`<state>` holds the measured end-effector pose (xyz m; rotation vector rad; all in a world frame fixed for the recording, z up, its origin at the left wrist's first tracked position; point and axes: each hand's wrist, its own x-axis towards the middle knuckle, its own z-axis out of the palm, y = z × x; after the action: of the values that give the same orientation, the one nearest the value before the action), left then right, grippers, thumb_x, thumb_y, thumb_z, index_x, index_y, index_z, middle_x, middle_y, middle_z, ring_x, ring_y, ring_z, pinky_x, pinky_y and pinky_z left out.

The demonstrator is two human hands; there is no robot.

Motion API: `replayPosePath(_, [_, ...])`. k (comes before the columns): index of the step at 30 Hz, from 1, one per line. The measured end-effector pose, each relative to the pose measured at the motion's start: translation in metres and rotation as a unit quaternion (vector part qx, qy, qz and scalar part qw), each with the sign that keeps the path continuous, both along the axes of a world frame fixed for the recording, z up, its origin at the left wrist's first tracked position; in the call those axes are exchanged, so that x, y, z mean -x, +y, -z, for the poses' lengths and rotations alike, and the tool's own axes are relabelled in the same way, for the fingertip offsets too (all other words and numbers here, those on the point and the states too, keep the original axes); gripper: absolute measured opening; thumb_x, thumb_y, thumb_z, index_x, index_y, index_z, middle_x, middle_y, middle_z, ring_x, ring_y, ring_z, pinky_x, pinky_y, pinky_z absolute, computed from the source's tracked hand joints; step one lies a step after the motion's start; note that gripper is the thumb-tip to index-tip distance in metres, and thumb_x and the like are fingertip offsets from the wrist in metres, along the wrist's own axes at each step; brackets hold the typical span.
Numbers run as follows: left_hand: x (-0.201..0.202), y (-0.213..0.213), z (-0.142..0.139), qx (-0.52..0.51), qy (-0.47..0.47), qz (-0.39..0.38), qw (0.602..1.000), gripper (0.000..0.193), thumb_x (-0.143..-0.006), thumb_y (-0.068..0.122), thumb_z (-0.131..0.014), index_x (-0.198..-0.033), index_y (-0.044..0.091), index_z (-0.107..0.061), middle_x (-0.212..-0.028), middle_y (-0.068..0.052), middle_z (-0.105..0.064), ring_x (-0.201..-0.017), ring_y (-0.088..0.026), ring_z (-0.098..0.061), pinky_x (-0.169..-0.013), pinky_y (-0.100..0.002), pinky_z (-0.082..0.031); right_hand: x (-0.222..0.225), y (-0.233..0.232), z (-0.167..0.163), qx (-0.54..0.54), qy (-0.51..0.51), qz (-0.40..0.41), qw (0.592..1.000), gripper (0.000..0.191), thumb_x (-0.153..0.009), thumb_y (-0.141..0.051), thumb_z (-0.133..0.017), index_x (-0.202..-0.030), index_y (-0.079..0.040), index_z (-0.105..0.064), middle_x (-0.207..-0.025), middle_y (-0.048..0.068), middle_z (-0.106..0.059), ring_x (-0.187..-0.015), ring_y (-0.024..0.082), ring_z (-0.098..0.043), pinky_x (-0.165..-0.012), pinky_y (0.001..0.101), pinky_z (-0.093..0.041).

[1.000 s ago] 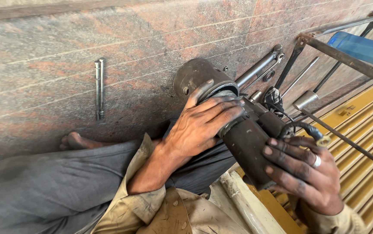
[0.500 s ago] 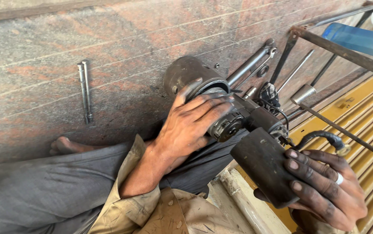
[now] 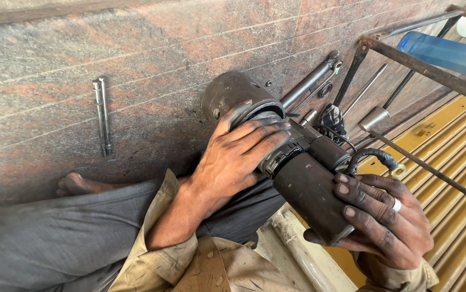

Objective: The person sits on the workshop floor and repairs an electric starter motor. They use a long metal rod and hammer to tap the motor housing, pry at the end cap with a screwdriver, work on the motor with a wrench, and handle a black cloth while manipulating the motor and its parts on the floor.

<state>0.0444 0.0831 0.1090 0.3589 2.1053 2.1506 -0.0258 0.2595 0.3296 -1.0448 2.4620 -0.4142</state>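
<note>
A dark, greasy cylindrical metal motor [image 3: 298, 167] lies across the lap over the reddish stone floor [image 3: 81, 81], long axis running upper-left to lower-right. The left hand [image 3: 238, 157] wraps its middle; the right hand [image 3: 384, 216] cups the lower end (fingers curled). A blue plastic bottle [image 3: 444, 54] lies upper right.

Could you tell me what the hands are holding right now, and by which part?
Both hold a greasy motor assembly: the left hand grips its ribbed middle section, and the right hand cups the dark cylindrical housing at its near end.
</note>
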Motion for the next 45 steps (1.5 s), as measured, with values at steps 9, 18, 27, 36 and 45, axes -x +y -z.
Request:
replayPosePath(9, [0.003, -0.004, 0.001, -0.008, -0.007, 0.020, 1.000, 0.086, -0.057, 0.007, -0.081, -0.140, 0.010, -0.057, -0.143, -0.003, -0.060, -0.133, -0.022, -0.055, -0.127, -0.057, -0.026, 0.004, -0.002, 0.014, 0.005, 0.005, -0.020, 1.000, 0.052, -0.080, -0.038, -0.083, -0.103, 0.003, -0.062, -0.101, 0.024, -0.071, -0.100, 0.041, -0.074, -0.082, 0.0513, -0.061])
replayPosePath(18, [0.001, 0.000, 0.002, -0.017, -0.007, 0.011, 1.000, 0.081, -0.062, 0.005, -0.079, -0.139, 0.014, -0.059, -0.141, 0.000, -0.061, -0.135, -0.021, -0.055, -0.127, -0.056, -0.028, 0.010, -0.005, 0.010, -0.019, -0.023, 0.004, 1.000, 0.052, -0.079, -0.042, -0.079, -0.101, 0.004, -0.065, -0.101, 0.024, -0.071, -0.100, 0.041, -0.074, -0.086, 0.0535, -0.062])
replayPosePath(27, [0.002, 0.000, 0.002, -0.011, -0.005, 0.008, 1.000, 0.081, -0.060, 0.005, -0.081, -0.138, 0.016, -0.061, -0.139, 0.000, -0.062, -0.132, -0.020, -0.057, -0.126, -0.056, -0.028, 0.017, -0.002, 0.009, -0.009, -0.067, 0.031, 0.997, 0.051, -0.079, -0.045, -0.075, -0.101, 0.001, -0.068, -0.103, 0.020, -0.072, -0.104, 0.038, -0.074, -0.088, 0.0530, -0.062])
replayPosePath(36, [0.003, 0.003, 0.005, 0.023, -0.006, -0.001, 1.000, 0.070, -0.072, 0.005, -0.076, -0.139, 0.022, -0.062, -0.138, 0.004, -0.063, -0.128, -0.017, -0.060, -0.127, -0.053, -0.030, 0.020, -0.005, 0.011, 0.001, -0.063, -0.024, 0.998, 0.041, -0.084, -0.036, -0.076, -0.096, 0.002, -0.067, -0.098, 0.021, -0.073, -0.100, 0.042, -0.075, -0.088, 0.0550, -0.063])
replayPosePath(45, [0.001, 0.010, 0.002, 0.066, 0.007, 0.014, 0.998, 0.069, -0.070, 0.008, -0.076, -0.133, 0.033, -0.065, -0.139, 0.003, -0.059, -0.127, -0.019, -0.057, -0.123, -0.057, -0.029, 0.018, 0.010, -0.003, -0.028, -0.071, 0.001, 0.997, 0.043, -0.084, -0.036, -0.077, -0.099, 0.001, -0.063, -0.097, 0.021, -0.073, -0.100, 0.042, -0.075, -0.087, 0.0566, -0.063])
